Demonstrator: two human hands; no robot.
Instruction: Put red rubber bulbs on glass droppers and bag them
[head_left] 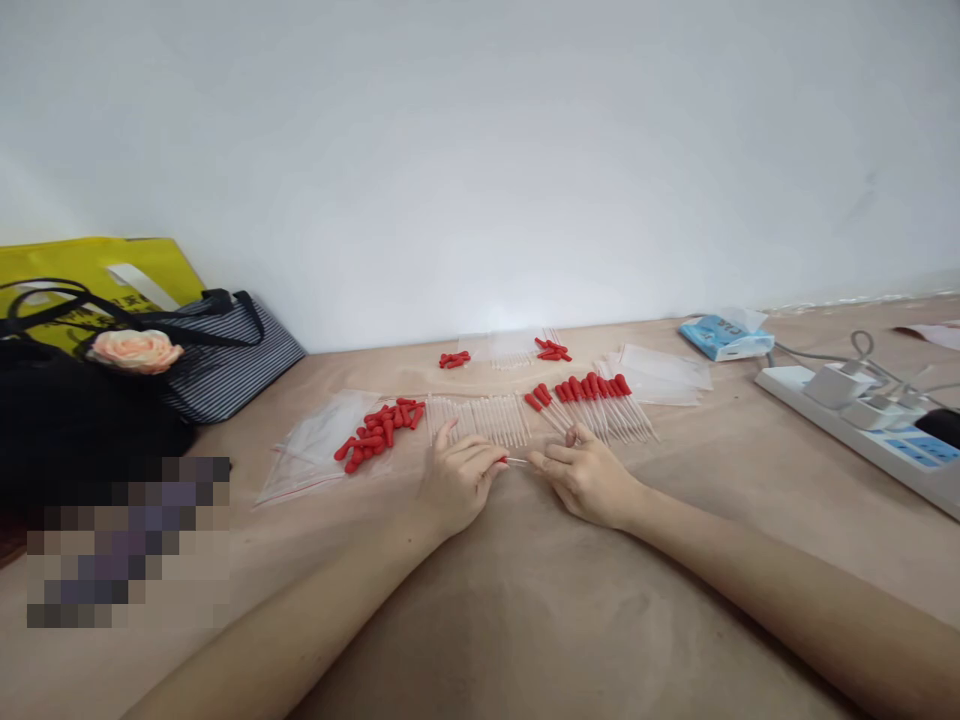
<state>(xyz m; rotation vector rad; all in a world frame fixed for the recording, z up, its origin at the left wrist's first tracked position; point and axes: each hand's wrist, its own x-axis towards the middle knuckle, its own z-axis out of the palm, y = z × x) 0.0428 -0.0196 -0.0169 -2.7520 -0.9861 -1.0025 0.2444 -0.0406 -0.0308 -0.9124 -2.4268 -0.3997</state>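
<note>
- Fingers of left hand pinch a red bulb; fingers of right hand grasp a thin tube, which bridges the gap between the hands, above the worktop.
- Bare tubes in a row just beyond the hands.
- Loose bulbs heaped left of that row, partly on clear bags.
- Capped tubes fanned to the right, red ends toward the wall.
- Right side: tissue pack, power strip.
- Left side: striped bag, flower.
</note>
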